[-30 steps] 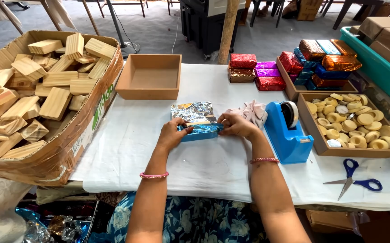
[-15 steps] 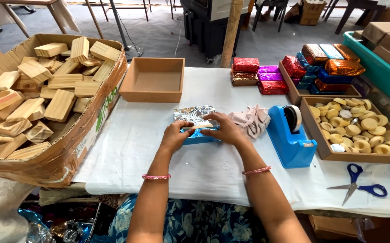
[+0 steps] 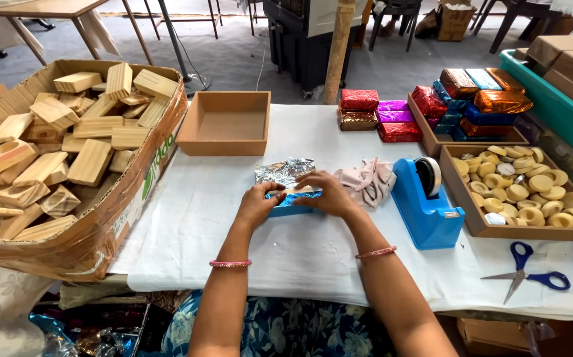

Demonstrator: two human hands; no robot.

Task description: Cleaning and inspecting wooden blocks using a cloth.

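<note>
A white cloth (image 3: 300,251) covered the work table, which stood on a grey floor among chair and table legs. Near the middle of the cloth lay a small block half wrapped in shiny blue foil (image 3: 291,201), with a bare strip of pale wood showing along its top and crumpled silver foil (image 3: 281,172) spreading out behind it. The left hand (image 3: 257,205) pressed against the block's left end, fingers curled onto the foil. The right hand (image 3: 323,193) lay over the block's top right, fingers bent down on the wrapper; how firmly either hand pinched the foil could not quite be made out from this angle.

Just right of the hands sat a crumpled pinkish cloth (image 3: 369,180), and beside it a blue tape dispenser (image 3: 425,208). Further right, a shallow brown tray (image 3: 462,198) held round pale-yellow discs (image 3: 531,188), and blue-handled scissors (image 3: 531,277) lay open near the table's front edge. At the back stood an empty square brown tray (image 3: 225,125), a stack of blocks wrapped in red, purple and brown foil (image 3: 372,114), and another tray heaped with foil-wrapped blocks (image 3: 478,96). On the left, a large cardboard box (image 3: 101,225) was full of plain wooden blocks (image 3: 68,139).
</note>
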